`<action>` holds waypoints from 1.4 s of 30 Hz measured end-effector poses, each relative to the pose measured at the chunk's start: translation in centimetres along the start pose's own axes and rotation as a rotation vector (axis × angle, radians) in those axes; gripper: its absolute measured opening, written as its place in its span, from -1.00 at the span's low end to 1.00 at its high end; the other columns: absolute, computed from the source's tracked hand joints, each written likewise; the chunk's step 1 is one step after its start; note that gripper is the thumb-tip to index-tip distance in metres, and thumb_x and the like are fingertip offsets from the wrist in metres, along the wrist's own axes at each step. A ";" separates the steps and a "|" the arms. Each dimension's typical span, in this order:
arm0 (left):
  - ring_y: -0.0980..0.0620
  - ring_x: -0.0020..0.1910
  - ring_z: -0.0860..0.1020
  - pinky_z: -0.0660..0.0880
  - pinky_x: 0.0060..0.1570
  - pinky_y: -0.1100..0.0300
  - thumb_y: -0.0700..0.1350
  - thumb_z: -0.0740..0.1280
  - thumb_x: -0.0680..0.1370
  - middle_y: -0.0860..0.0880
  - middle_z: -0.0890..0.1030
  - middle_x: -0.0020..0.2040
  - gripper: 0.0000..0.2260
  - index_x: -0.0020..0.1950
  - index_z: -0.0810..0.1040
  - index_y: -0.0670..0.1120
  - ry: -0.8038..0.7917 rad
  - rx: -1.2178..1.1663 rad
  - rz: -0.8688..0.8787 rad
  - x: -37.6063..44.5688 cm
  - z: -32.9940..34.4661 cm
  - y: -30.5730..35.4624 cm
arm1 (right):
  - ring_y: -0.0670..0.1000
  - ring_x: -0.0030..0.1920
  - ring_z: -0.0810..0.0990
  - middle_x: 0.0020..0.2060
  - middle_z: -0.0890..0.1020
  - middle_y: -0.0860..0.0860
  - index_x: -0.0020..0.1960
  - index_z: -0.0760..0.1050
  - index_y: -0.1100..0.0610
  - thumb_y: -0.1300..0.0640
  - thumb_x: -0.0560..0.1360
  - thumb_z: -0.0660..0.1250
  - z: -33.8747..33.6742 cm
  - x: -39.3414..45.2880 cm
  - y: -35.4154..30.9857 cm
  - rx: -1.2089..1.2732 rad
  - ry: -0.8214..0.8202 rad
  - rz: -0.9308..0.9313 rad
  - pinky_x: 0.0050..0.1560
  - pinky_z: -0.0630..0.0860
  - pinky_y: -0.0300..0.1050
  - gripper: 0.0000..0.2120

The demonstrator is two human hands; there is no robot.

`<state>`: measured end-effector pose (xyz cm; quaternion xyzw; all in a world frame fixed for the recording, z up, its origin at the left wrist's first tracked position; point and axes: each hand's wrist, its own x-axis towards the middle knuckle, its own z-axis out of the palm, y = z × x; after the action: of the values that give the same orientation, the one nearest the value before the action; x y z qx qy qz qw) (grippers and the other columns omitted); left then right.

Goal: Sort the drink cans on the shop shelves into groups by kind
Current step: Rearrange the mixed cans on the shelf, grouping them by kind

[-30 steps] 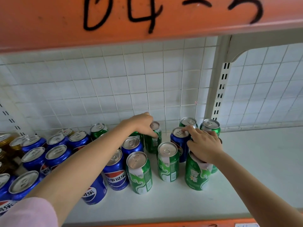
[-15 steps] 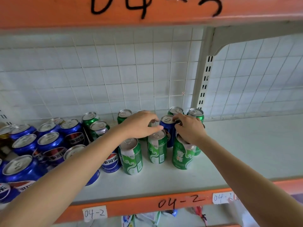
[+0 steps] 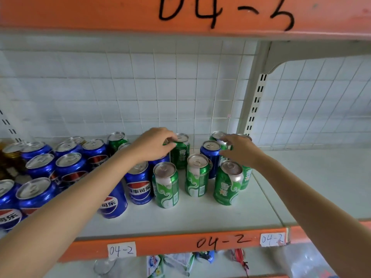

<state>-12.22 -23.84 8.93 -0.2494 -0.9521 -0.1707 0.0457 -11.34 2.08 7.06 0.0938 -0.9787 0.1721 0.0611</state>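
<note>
cans upright, axes vertical | left hand (image 3: 154, 144) pinches green can (image 3: 180, 152) rim | right hand (image 3: 240, 150) grips rear green can (image 3: 222, 142) | shelf (image 3: 313, 177) bare to the right

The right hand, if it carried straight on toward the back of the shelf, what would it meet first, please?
Probably the green can at the back, just past the right hand; its fingertips look already at the rim. Behind that stands the wire grid back panel. Depth is unclear.

Shop, labelled orange shelves (image 3: 180, 244), canned drinks (image 3: 166, 185)
</note>
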 end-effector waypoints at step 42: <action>0.02 0.09 0.52 0.43 -0.04 0.16 0.23 0.35 0.44 0.03 0.55 0.16 -0.47 0.31 0.42 -0.01 0.072 -0.224 -0.182 -0.2 2.5 -4.9 | 0.13 0.20 0.44 0.29 0.37 0.12 0.38 0.23 0.11 -0.09 0.35 0.47 2.9 1.8 -2.4 0.093 0.065 0.205 0.13 0.43 -0.04 -0.27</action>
<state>-14.47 -27.09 5.09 -0.1595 -0.9435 -0.2881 0.0361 -12.90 -1.45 5.42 -0.0096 -0.9716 0.2255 0.0705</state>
